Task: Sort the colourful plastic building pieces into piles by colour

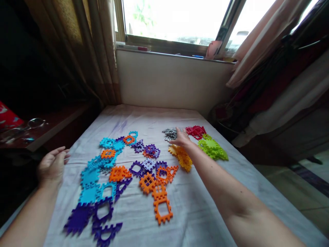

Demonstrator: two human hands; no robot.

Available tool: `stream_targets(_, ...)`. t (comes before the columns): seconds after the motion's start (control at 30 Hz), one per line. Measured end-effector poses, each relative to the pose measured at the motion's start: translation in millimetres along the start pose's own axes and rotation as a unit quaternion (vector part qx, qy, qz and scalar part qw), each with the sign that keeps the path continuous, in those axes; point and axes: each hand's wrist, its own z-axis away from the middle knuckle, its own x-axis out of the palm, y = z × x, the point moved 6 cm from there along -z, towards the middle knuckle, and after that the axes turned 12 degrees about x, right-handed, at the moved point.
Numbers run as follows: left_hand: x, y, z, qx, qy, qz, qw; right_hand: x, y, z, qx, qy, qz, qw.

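Note:
My right hand (181, 138) reaches to the back of the bed-like surface, fingers apart at the edge of a pile of grey pieces (169, 133). Beside it lie a red pile (196, 131), a yellow pile (183, 157) and a lime green pile (212, 147). My left hand (52, 164) rests at the left edge, fingers bent together; whether anything is between them is hidden. Between my arms are scattered blue pieces (89, 176), orange pieces (158, 190) and purple pieces (79, 218), flat with toothed edges.
A white sheet (203, 202) covers the surface. A dark wooden ledge (51, 125) with glasses (36, 122) stands at the left. Behind is a low wall (169, 82) under a window. Clothes (288, 89) hang at the right, a curtain (95, 51) at the left.

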Motion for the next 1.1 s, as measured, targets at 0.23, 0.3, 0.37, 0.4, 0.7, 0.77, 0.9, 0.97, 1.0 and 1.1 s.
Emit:
stream_targets(0.23, 6.2, -10, -2, 0.007, -0.048, -0.013, 0.999, 16, -7, -36, -0.029, 0.018, 0.015, 0.999)
stream_targets(0.3, 5.5, -9, -1, 0.015, -0.049, -0.023, 0.998, 19, -8, -50, -0.028, 0.037, 0.002, 0.999)
stream_targets(0.37, 4.7, -8, 0, 0.025, -0.048, -0.033, 0.998, 22, -11, -66, -0.027, 0.050, -0.007, 0.998)
stream_targets(0.4, 4.7, -7, 0, 0.026, -0.051, -0.038, 0.998, 23, -13, -74, -0.026, 0.055, -0.011, 0.998)
stream_targets(0.7, 3.6, -12, 0, 0.039, -0.064, -0.062, 0.995, 14, -24, -84, -0.032, 0.078, -0.022, 0.996)
stream_targets(0.77, 3.4, -13, 0, 0.044, -0.062, -0.060, 0.995, 2, -16, -67, -0.066, 0.093, -0.010, 0.993)
stream_targets(0.9, 3.9, -14, -1, 0.039, -0.057, -0.054, 0.996, -26, 27, -32, -0.130, 0.120, 0.031, 0.984)
stream_targets(0.97, 4.2, -13, -1, 0.040, -0.052, -0.050, 0.997, -37, 59, -13, -0.153, 0.143, 0.027, 0.977)
stream_targets(1.0, 4.8, -13, -1, 0.043, -0.052, -0.047, 0.997, -40, 74, -2, -0.163, 0.155, 0.016, 0.974)
stream_targets(1.1, 6.4, -10, -1, 0.051, -0.056, -0.043, 0.996, -32, 107, 37, -0.195, 0.179, -0.028, 0.964)
